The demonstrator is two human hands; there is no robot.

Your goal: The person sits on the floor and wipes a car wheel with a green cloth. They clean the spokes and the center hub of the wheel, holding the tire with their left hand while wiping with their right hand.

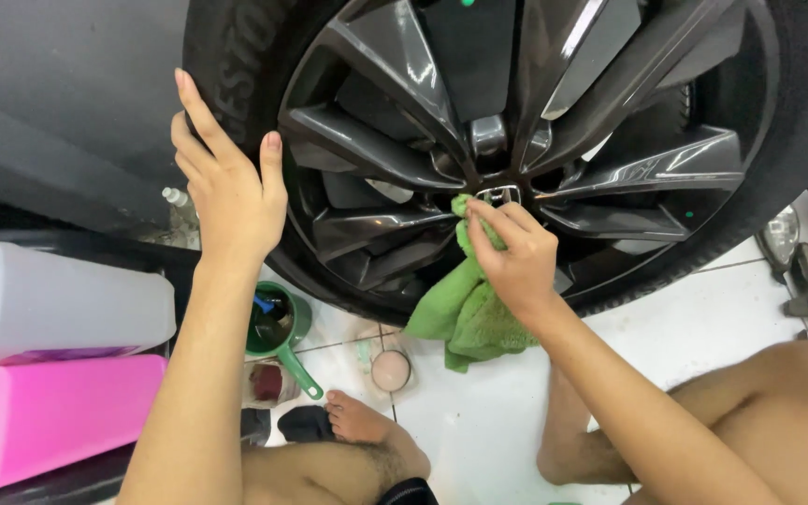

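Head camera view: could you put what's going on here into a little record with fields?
Setting: white tiled floor beside a car wheel
Left hand: flat and open, resting on the tyre
Right hand: pinching a green cloth against the wheel's centre hub
Nearby: green scoop, small round tin, white and pink containers at left

Room around the wheel

The white floor (479, 421) below the green cloth (465, 313) is open. Left of it, a green scoop (278, 327) and small tub (390, 369) crowd the floor. The spokes (376, 164) leave only narrow gaps.
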